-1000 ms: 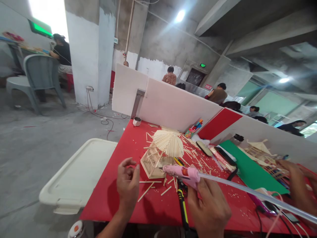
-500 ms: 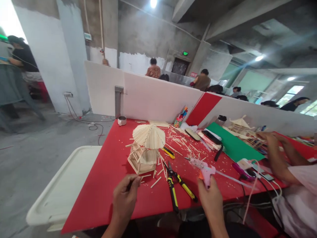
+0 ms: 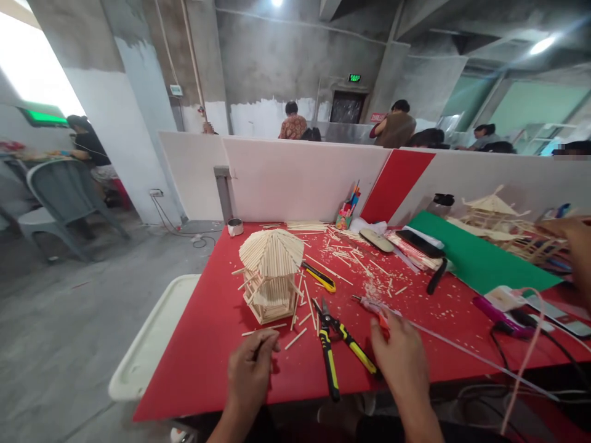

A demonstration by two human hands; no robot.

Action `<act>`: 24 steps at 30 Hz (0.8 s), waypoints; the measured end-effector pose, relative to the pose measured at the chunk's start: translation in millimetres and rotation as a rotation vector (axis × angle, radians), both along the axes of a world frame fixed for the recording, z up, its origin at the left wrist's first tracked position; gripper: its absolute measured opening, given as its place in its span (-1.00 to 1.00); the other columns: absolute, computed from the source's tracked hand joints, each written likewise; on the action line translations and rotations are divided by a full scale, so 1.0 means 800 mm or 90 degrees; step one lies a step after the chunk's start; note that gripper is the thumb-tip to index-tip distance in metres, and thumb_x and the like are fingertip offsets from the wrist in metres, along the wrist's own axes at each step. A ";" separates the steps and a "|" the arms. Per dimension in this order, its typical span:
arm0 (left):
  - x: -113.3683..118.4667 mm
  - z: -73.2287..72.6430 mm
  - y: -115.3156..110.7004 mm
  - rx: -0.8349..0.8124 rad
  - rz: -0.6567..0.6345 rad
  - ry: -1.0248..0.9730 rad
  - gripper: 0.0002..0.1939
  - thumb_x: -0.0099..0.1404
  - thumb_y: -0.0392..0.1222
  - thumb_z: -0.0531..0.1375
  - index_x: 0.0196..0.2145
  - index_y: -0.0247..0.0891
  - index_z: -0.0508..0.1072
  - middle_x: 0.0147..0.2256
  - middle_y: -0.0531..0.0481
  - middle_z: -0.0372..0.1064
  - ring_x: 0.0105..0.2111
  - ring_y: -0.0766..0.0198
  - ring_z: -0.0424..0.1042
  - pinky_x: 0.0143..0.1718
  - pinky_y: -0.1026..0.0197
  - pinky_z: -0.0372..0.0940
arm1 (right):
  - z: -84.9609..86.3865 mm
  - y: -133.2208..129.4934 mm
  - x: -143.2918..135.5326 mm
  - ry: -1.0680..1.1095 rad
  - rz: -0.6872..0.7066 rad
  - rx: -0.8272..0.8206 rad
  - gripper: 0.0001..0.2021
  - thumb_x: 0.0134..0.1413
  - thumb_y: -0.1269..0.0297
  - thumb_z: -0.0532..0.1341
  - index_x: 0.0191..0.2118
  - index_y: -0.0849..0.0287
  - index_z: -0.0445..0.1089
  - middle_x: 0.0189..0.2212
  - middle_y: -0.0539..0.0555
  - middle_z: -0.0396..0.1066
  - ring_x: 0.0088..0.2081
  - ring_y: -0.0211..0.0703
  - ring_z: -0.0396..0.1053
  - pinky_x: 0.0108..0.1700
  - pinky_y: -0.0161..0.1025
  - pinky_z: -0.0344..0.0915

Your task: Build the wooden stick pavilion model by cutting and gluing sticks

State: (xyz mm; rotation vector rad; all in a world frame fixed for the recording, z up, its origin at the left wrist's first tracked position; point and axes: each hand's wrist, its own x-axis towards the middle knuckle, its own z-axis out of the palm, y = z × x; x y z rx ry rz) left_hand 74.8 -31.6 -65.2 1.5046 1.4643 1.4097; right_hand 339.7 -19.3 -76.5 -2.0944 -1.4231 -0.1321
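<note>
My left hand (image 3: 249,369) is closed, thumb against curled fingers, in front of a small wooden-stick pavilion (image 3: 272,258) with a pointed roof. Whatever those fingers may hold is too small to make out. A thin loose stick (image 3: 295,338) lies just right of it. My right hand (image 3: 401,354) is wrapped round a pink glue gun (image 3: 373,304), low over the red tabletop. The gun's nozzle points left, and the hand hides most of its handle. Between my hands lie yellow-and-black cutters (image 3: 330,351), jaws toward the pavilion. A yellow utility knife (image 3: 325,281) rests behind them.
A tape roll (image 3: 235,227), a pen cup (image 3: 344,218), stick scraps and a phone (image 3: 420,243) lie toward the low white partition (image 3: 295,178). A green sheet (image 3: 484,255), cables and another person's hand (image 3: 572,240) beside a second stick model are at right.
The view has turned and levelled. The glue gun has gone from upright to lower and flatter under my right hand. My left hand remains closed near the pavilion's front.
</note>
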 end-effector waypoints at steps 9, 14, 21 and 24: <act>-0.017 0.009 0.012 -0.007 0.087 0.156 -0.48 0.11 0.09 0.23 -0.82 -0.26 0.25 -0.80 0.17 0.03 -0.74 0.42 0.09 -0.70 0.37 -0.01 | 0.025 -0.006 -0.103 0.212 0.326 0.044 -0.72 0.22 0.22 0.04 -0.17 0.10 0.48 -0.26 0.08 0.51 -0.22 -0.16 0.44 -0.16 -0.26 0.32; -0.028 0.009 0.025 -0.007 0.052 0.152 -0.69 0.16 0.03 0.20 -0.55 -0.25 0.52 -0.62 0.07 0.38 -0.59 0.30 0.34 -0.55 0.35 0.21 | 0.037 0.008 -0.122 0.229 0.260 0.082 -0.74 0.19 0.15 0.09 -0.20 0.14 0.45 -0.32 0.09 0.46 -0.30 -0.14 0.41 -0.24 -0.25 0.28; -0.017 -0.001 0.019 0.000 0.015 0.130 -0.58 0.22 0.02 0.14 -0.68 -0.26 0.38 -0.73 0.12 0.19 -0.68 0.35 0.21 -0.63 0.36 0.10 | 0.047 0.026 -0.130 0.204 0.366 0.016 -0.74 0.21 0.23 0.08 -0.13 0.10 0.49 -0.30 0.09 0.48 -0.28 -0.17 0.42 -0.25 -0.28 0.24; -0.018 0.000 0.014 0.018 0.005 0.122 -0.53 0.24 0.01 0.12 -0.74 -0.26 0.30 -0.75 0.14 0.10 -0.70 0.38 0.17 -0.64 0.36 0.08 | 0.042 0.000 -0.137 0.209 0.439 -0.032 -0.77 0.14 0.16 0.19 -0.47 0.05 0.52 -0.54 -0.05 0.48 -0.47 -0.27 0.41 -0.38 -0.36 0.20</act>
